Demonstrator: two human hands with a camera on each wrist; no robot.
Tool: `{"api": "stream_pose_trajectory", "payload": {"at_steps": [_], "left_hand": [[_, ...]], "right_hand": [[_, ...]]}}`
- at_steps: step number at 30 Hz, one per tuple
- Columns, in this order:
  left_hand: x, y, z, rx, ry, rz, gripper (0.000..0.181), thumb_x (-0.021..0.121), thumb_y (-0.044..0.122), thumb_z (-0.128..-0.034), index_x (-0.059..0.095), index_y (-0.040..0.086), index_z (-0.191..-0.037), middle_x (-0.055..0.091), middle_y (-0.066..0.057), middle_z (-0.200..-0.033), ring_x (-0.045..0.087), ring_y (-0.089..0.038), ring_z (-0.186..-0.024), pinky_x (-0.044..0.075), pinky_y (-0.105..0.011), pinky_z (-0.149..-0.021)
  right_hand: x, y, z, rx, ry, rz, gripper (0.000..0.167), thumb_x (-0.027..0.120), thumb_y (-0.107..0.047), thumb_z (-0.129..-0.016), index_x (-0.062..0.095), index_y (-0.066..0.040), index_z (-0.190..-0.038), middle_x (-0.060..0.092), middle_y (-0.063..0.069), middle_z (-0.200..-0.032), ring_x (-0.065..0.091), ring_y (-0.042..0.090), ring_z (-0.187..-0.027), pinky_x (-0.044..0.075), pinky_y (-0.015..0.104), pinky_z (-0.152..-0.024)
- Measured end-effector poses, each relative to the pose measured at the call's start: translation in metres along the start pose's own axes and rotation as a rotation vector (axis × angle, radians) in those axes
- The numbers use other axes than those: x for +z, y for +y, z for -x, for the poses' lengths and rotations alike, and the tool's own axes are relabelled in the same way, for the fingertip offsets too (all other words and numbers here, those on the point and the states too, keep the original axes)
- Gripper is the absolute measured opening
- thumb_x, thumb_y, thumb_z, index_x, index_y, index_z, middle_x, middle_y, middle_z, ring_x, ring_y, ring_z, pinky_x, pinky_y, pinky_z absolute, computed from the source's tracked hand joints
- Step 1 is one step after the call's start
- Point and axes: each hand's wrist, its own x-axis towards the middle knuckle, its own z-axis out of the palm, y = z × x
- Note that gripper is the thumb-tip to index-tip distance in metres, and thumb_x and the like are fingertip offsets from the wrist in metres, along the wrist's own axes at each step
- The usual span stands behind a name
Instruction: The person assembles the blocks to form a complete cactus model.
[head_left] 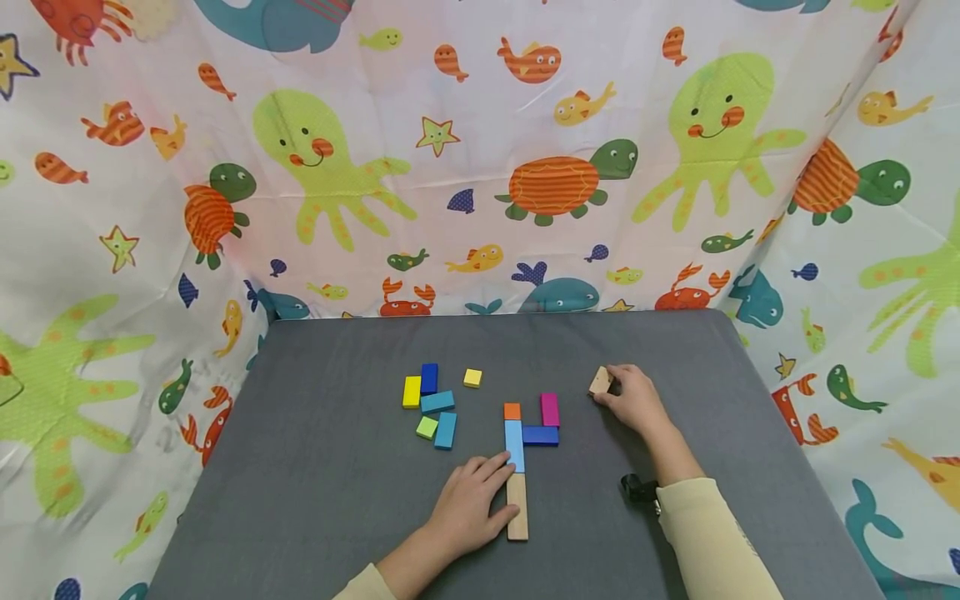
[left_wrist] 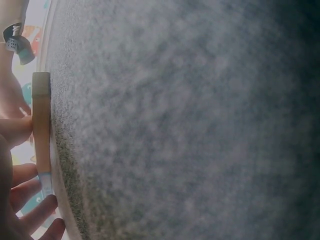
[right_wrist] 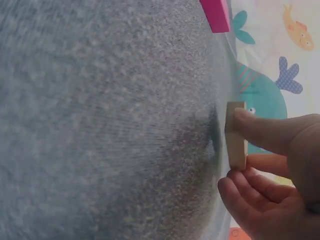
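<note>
Fingers of the left hand (head_left: 471,502) lie loosely extended, clasping nothing: the tips touch the left side of a light blue block (head_left: 513,442) and cover its near-left corner, while the thumb rests against a long wooden block (head_left: 517,512) lying just nearer. Both sleeves are cut off by the near edge of the head view; a dark device (head_left: 639,490) on the right wrist is hard to make out. Right of the light blue block lies a dark blue block (head_left: 541,436); an orange block (head_left: 512,411) touches its far end. A magenta block (head_left: 550,409) stretches away from the dark blue one; the right wrist view crops it.

Farther left sit a green block (head_left: 426,428), two teal blocks (head_left: 437,402), a yellow block (head_left: 412,392) and another dark blue piece (head_left: 429,378), with a small yellow cube (head_left: 472,378) apart.

Far right, the right hand (head_left: 633,398) pinches a wooden piece (head_left: 601,381) between thumb and fingers, which hide part of it; whether it touches the grey table (head_left: 315,483) is unclear. Beyond hangs a sea-animal curtain (head_left: 465,242), cropped above.
</note>
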Motion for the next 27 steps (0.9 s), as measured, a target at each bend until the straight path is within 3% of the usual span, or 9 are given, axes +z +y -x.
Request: {"api": "stream_pose_trajectory", "payload": {"at_steps": [8,27], "left_hand": [[-0.001,0.001,-0.001,-0.002,0.0,-0.001,0.062,0.061,0.056,-0.0955,0.051,0.026,-0.149,0.044,0.007,-0.157,0.049,-0.018,-0.13,0.046,-0.047,-0.103],[-0.002,0.002,-0.004,-0.019,-0.014,0.01,0.063,0.062,0.055,-0.0954,0.05,0.027,-0.15,0.044,0.007,-0.158,0.048,-0.018,-0.131,0.046,-0.048,-0.103]], "right_hand": [[-0.001,-0.008,-0.005,-0.097,0.004,-0.04,0.067,0.079,-0.022,-0.088,0.052,0.006,-0.142,0.053,0.026,-0.136,0.067,0.04,-0.104,0.054,0.053,-0.092],[0.002,-0.03,-0.013,-0.165,-0.077,-0.025,0.066,0.078,-0.022,-0.09,0.052,0.001,-0.145,0.052,0.023,-0.139,0.066,0.04,-0.109,0.053,0.053,-0.093]]}}
